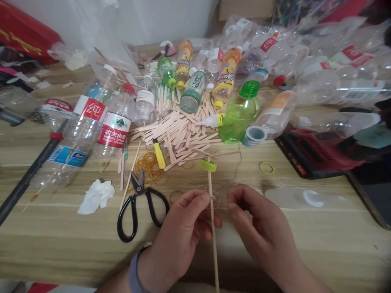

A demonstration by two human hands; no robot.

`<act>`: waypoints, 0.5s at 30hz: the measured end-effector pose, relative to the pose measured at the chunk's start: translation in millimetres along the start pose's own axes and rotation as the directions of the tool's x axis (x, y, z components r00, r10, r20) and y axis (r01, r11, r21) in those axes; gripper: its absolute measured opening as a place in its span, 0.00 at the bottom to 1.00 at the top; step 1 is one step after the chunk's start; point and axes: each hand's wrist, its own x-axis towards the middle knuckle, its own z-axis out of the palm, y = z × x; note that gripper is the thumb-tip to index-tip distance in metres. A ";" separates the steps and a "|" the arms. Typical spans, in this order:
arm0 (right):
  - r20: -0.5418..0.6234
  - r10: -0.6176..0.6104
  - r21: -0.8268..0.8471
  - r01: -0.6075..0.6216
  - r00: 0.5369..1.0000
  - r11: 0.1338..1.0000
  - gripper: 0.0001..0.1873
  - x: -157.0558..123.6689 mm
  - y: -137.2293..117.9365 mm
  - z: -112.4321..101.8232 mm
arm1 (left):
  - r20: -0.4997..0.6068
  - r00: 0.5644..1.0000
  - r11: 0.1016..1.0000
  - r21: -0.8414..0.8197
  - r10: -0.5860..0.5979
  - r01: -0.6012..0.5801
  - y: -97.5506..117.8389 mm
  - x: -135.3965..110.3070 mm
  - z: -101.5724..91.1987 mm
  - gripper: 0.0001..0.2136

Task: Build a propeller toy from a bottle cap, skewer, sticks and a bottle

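My left hand (pixel 186 228) pinches a thin wooden stick (pixel 214 240) between thumb and fingers. The stick points away from me, its near end low in the view. A green plastic ring or cap (pixel 208 165) sits around it near the far end, where a thin crosswise stick (pixel 227 154) also shows. By my left thumb a narrow teal band or thread winds round the stick. Just right of the stick, my right hand (pixel 259 228) is closed, thumb against the curled fingers; whatever is pinched there is too fine to make out. Black-handled scissors (pixel 133 205) lie left of my hands.
Behind my hands lie a heap of flat wooden sticks (pixel 180 130), rubber bands (pixel 149 167), a yellow-handled tool (pixel 159 155), a glue bottle (pixel 210 121) and a thread spool (pixel 254 136). Plastic bottles, including a green one (pixel 238 118), crowd the back. Crumpled tissue (pixel 97 196) is at left.
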 end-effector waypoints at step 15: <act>0.161 -0.149 0.049 0.143 0.976 0.989 0.19 -6.0 -3.0 -0.6 | -0.025 0.997 0.995 -0.072 0.073 -0.075 6.6 -4.0 -0.3 0.09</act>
